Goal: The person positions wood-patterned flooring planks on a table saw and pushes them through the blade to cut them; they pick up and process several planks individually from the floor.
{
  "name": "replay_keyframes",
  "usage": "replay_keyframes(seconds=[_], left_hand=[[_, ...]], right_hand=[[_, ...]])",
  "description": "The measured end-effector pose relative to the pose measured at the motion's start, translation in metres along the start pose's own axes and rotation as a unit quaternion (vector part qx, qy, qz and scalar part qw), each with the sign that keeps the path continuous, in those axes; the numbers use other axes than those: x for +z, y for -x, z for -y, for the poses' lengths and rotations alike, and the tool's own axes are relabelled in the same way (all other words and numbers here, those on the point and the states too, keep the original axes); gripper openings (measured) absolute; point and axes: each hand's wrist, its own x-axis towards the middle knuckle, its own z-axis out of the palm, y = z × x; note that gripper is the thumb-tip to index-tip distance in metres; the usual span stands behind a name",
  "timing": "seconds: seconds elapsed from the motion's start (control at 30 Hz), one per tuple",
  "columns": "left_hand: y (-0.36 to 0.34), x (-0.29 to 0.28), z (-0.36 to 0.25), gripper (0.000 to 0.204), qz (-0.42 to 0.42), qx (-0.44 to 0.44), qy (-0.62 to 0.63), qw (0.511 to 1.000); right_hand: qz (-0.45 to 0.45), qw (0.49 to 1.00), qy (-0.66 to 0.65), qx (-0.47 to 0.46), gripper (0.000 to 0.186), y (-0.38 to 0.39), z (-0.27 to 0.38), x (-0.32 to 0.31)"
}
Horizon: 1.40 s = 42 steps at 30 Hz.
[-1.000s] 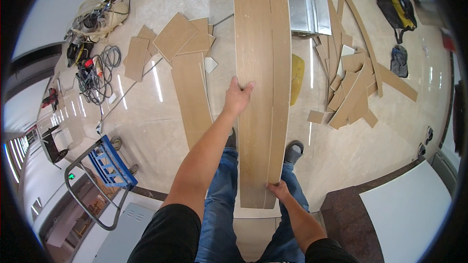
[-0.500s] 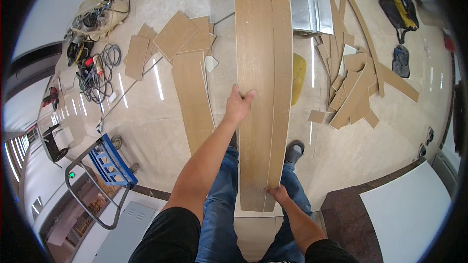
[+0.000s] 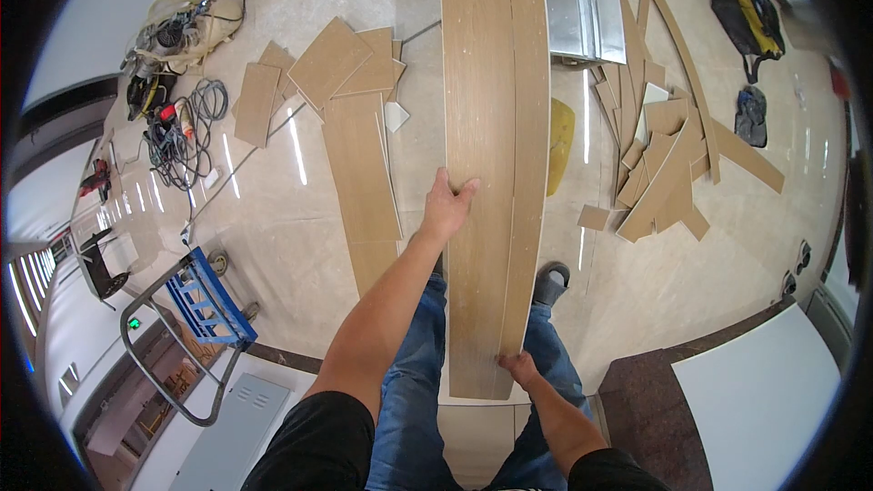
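Note:
A long, light wood-grain plank [image 3: 477,127] runs from the top of the view down between my legs. Along its right side lies a narrower strip [image 3: 529,127], with a seam between the two. My left hand [image 3: 447,207] grips the plank's left edge partway along, thumb on top and the other fingers partly hidden at the edge. Close to the near end, my right hand [image 3: 518,368] holds the strip's right edge, its thumb on the upper face and the rest of its fingers out of sight underneath.
Cut board pieces [image 3: 332,64] lie on the floor to the left, and a pile of offcuts [image 3: 668,164] to the right. A metal box-like piece [image 3: 582,5] and a yellow object [image 3: 560,145] sit beside the strip. Coiled cables [image 3: 186,141] and a blue cart [image 3: 209,300] are leftward.
My left hand has shifted slightly toward me along with the plank. The seam beside the strip sits a little differently. My right hand stays almost in place.

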Motion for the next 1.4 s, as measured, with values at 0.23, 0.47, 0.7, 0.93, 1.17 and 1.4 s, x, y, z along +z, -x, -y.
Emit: replay_keyframes(seconds=[0.23,0.47,0.7,0.93,1.17,1.4], left_hand=[[0.005,0.000,0.024,0.057,-0.013,0.009,0.004,1.000],[0.012,0.002,0.023,0.057,0.004,-0.020,-0.011,1.000],[0.023,0.004,0.033,0.055,0.001,-0.026,0.018,1.000],[0.034,0.005,0.027,0.055,0.008,-0.032,0.007,0.999],[0.039,0.010,0.038,0.054,0.006,-0.029,-0.021,0.999],[0.049,0.006,0.035,0.051,0.039,-0.075,0.007,0.996]], right_hand=[[0.033,0.999,0.011,-0.009,0.057,0.008,0.005,0.009],[0.031,0.999,-0.024,0.015,0.054,0.010,-0.006,0.014],[0.050,0.998,-0.006,0.026,0.053,0.025,0.010,0.010],[0.036,0.999,0.026,0.009,0.049,0.021,-0.014,0.012],[0.063,0.997,-0.038,0.027,0.053,0.011,-0.048,0.017],[0.050,0.996,-0.034,0.060,0.048,0.019,-0.041,0.020]])
